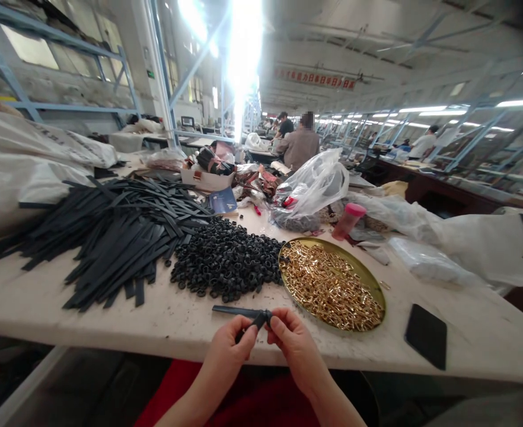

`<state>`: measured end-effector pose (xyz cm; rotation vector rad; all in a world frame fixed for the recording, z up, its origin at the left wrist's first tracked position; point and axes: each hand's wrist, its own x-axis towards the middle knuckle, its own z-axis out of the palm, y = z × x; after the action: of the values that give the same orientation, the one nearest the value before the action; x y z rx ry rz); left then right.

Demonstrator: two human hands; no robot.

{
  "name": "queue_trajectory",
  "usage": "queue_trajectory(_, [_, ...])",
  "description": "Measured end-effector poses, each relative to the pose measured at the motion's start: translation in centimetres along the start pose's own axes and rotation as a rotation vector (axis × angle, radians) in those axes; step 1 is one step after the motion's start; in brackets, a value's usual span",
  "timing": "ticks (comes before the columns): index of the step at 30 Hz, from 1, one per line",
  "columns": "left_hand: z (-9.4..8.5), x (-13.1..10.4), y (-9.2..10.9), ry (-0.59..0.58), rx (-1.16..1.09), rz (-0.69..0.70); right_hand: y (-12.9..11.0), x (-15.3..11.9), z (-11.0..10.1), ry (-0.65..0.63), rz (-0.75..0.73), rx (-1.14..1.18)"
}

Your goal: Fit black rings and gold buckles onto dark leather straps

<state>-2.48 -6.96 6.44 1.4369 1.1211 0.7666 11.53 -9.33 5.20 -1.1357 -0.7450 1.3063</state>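
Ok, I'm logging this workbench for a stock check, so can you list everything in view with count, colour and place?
flat black strap strips: a large pile, black, left on the white table
small black rubber-like rings: a heap, black, table centre
round brass-coloured tray: one, right of the rings
small gold metal fittings: many, gold, in the tray
flat black phone-like slab: one, near right edge
pink-capped bottle: one, behind the tray
clear plastic bags: several, back and right
co-workers: a few, far back
left hand: holds a black strap piece
right hand: pinches the same strap
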Motion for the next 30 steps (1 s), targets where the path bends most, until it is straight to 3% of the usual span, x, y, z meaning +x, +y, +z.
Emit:
queue_trajectory(5, [-0.2, -1.1, -0.3, 0.059, 0.038, 0.048, 0.3, -0.6, 0.5, -0.005, 0.022, 0.021])
queue_trajectory(11, [-0.6, -0.9, 0.0, -0.125, 0.228, 0.058, 0.6, -1.2, 0.1, -0.131, 0.012, -0.172])
queue_trajectory(17, [-0.7, -1.0, 0.0, -0.162, 0.017, 0.053, 0.8, -1.4, 0.5, -0.081, 0.082, -0.055])
queue_trajectory(20, [-0.9, -0.9, -0.3, -0.164, -0.018, 0.005, 1.1, -1.5, 1.2, -0.126, 0.107, -0.015])
queue_trajectory(23, [-1.3, -0.4, -0.7, -0.168, -0.027, -0.029, 1.4, -1.3, 1.3, -0.086, 0.097, 0.038])
queue_trajectory(26, [-1.6, 0.1, -1.2, -0.150, 0.023, -0.069, 1.7, -0.9, 1.0, -0.085, 0.187, 0.122])
queue_trajectory(30, [-1.8, 0.6, -1.7, -0.105, 0.191, -0.111, 1.9, -0.4, 0.6, -0.191, 0.351, 0.151])
